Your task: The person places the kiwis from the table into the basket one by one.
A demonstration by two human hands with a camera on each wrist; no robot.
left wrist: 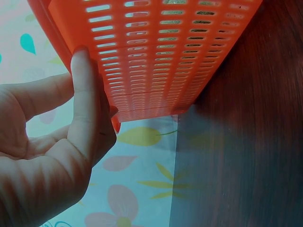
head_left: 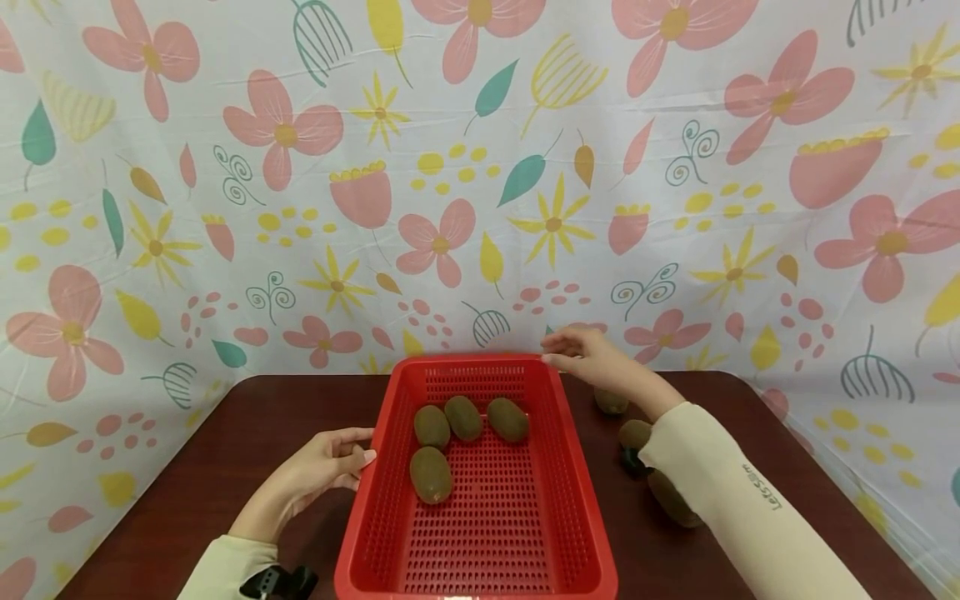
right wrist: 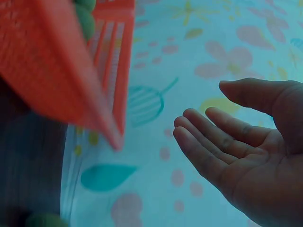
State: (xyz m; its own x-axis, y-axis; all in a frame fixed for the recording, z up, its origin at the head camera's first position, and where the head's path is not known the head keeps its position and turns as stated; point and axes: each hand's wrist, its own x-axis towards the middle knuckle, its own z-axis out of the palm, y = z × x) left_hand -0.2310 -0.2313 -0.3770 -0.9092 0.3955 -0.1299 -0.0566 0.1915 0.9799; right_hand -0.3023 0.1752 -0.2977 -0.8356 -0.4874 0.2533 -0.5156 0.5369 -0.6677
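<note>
A red perforated plastic basket (head_left: 480, 533) stands on the table, with several brown kiwis (head_left: 431, 476) lying towards its left and back. At its left side, my left hand (head_left: 311, 471) touches the outside of the rim with its fingertips. The left wrist view shows those fingers (left wrist: 85, 94) against the basket's outer wall (left wrist: 142, 66). My right hand (head_left: 588, 357) hovers by the basket's back right corner. In the right wrist view its fingers are spread and hold nothing, a little apart from the basket rim (right wrist: 102, 99).
To the right of the basket, kiwis (head_left: 672, 500) lie on the dark reddish-brown table (head_left: 247, 433), partly hidden by the right arm. A white curtain (head_left: 465, 300) printed with flowers and leaves hangs behind the table and along its sides.
</note>
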